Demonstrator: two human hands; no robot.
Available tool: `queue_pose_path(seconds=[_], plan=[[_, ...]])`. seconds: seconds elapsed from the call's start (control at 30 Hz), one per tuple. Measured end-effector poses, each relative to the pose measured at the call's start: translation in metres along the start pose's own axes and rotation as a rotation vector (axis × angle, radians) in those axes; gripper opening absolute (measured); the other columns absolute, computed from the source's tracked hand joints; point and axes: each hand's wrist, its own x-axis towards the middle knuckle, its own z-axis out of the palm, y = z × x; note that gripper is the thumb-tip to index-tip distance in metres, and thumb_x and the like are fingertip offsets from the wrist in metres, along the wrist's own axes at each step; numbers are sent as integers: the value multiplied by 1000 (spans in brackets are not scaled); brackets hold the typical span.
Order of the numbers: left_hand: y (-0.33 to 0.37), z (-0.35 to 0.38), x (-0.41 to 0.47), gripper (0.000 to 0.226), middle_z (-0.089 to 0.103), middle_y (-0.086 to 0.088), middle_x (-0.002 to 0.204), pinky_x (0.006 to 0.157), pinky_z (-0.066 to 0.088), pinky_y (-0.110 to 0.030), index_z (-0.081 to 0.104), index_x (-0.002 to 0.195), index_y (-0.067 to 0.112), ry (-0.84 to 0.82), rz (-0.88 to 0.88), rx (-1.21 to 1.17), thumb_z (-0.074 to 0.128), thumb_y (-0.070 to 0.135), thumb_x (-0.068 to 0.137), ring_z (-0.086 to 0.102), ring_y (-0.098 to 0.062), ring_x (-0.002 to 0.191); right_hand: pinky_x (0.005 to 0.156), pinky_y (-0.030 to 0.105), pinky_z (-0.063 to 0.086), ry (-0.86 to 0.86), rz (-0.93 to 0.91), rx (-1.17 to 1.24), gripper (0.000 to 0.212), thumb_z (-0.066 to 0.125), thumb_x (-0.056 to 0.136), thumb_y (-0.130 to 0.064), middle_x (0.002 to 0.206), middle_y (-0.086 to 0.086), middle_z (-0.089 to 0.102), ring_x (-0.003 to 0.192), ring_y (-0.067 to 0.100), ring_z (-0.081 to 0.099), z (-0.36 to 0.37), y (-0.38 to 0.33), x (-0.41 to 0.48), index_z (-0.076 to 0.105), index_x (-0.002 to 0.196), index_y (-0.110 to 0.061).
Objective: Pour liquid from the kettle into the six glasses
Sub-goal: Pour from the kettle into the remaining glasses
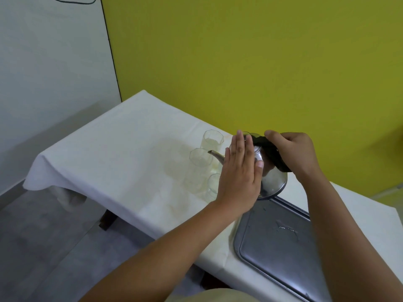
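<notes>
A shiny steel kettle [273,177] with a black handle [272,152] is tilted to the left, its spout [216,156] over a clear faceted glass [199,166]. My right hand [294,153] grips the handle. My left hand [239,171] lies flat with straight fingers against the kettle's lid side. A second glass [213,139] stands behind the first. A third glass [213,185] shows partly beside my left wrist. Other glasses are hidden by my left hand.
A grey metal tray [274,243] with drops of water lies on the white tablecloth [122,149] at the right. The table's left end and near edge drop to a grey floor [43,247]. A yellow wall [239,62] stands right behind the table.
</notes>
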Motion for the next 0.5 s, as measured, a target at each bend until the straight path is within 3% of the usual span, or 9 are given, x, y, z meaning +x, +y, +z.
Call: queue_pose_path(seconds=[0.23, 0.33, 0.43, 0.5], plan=[[6, 0, -2, 66, -2, -15, 157, 116, -2, -37, 5, 147, 6, -45, 26, 16, 5, 43, 92, -4, -23, 145, 50, 29, 22, 38, 26, 40, 54, 65, 79, -46, 34, -9, 24, 41, 16, 24, -8, 8, -5, 36, 45, -16], [16, 4, -7, 65, -4, -14, 157, 116, -3, -35, 4, 147, 6, -44, 16, -6, 6, 43, 93, -5, -21, 145, 48, 28, 26, 13, 21, 39, 52, 65, 81, -45, 32, -7, 34, 38, 15, 27, -19, 12, -8, 48, 49, -8], [25, 12, -18, 58, -9, -11, 157, 115, -7, -30, -1, 147, 8, -38, -18, -50, 16, 35, 99, -9, -19, 144, 52, 31, 31, -34, -28, -53, 63, 63, 77, -53, 43, 9, 48, 46, 20, 33, -28, 11, -12, 58, 65, 9], [28, 18, -27, 55, -11, -9, 157, 114, -8, -28, -2, 147, 9, -25, -52, -102, 22, 27, 101, -11, -16, 144, 53, 33, 30, -33, -74, -156, 65, 63, 76, -54, 49, 12, 41, 49, 22, 33, -32, 10, -14, 54, 64, 10]])
